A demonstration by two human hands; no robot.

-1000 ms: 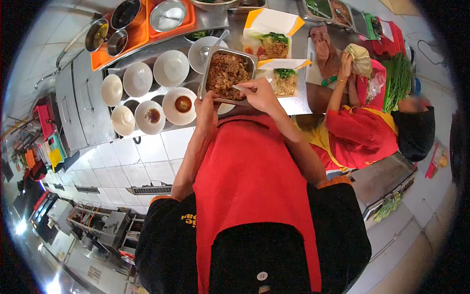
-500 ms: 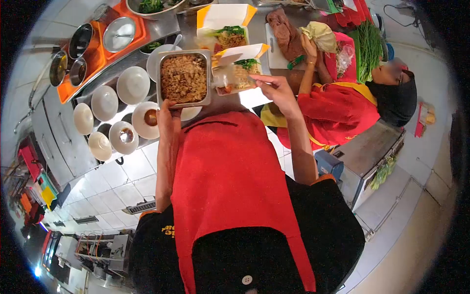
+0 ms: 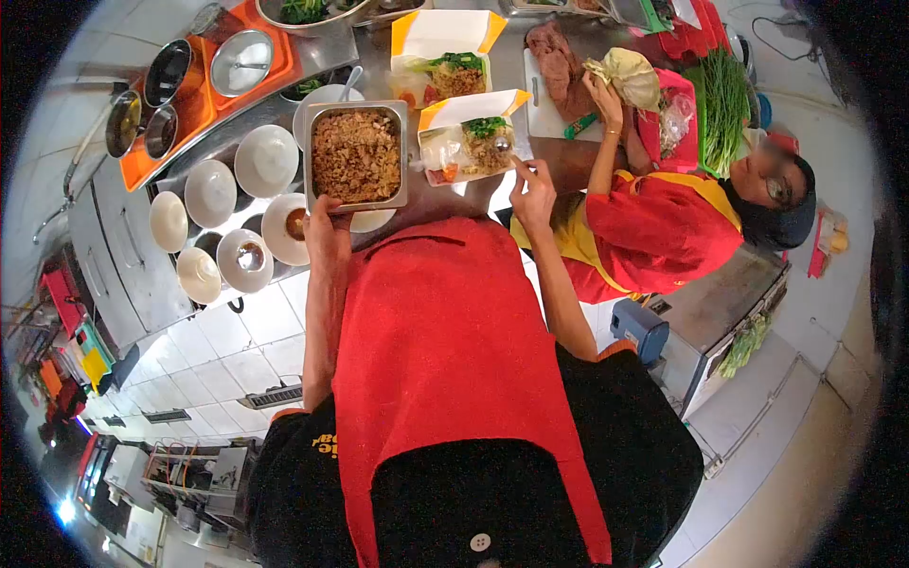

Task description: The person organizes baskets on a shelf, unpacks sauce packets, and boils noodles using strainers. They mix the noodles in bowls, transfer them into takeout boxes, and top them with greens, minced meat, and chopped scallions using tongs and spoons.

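My left hand (image 3: 327, 225) grips a square metal pan (image 3: 403, 180) by its near left corner. Brown minced meat (image 3: 356, 153) fills most of the pan. In my right hand (image 3: 535, 197) is a spoon (image 3: 503, 145), its bowl over the nearer takeaway box (image 3: 473, 107). Inside that box are minced meat, chopped greens and a small clear bag with something red. Just behind it stands a second open takeaway box (image 3: 447, 34) with leafy greens and minced meat.
Several white bowls (image 3: 266, 161) stand on the left counter, some with dark sauce. Behind them are orange trays (image 3: 197, 114) with metal bowls. At right, a co-worker (image 3: 653, 232) holds a pale cloth-like bundle (image 3: 627, 78) near a cutting board (image 3: 544, 114). Long green vegetables (image 3: 721, 104) lie beyond.
The spoon and my right hand have moved right and slightly down, and the spoon's bowl now shows over the nearer box. The pan stays in my left hand, almost unmoved.
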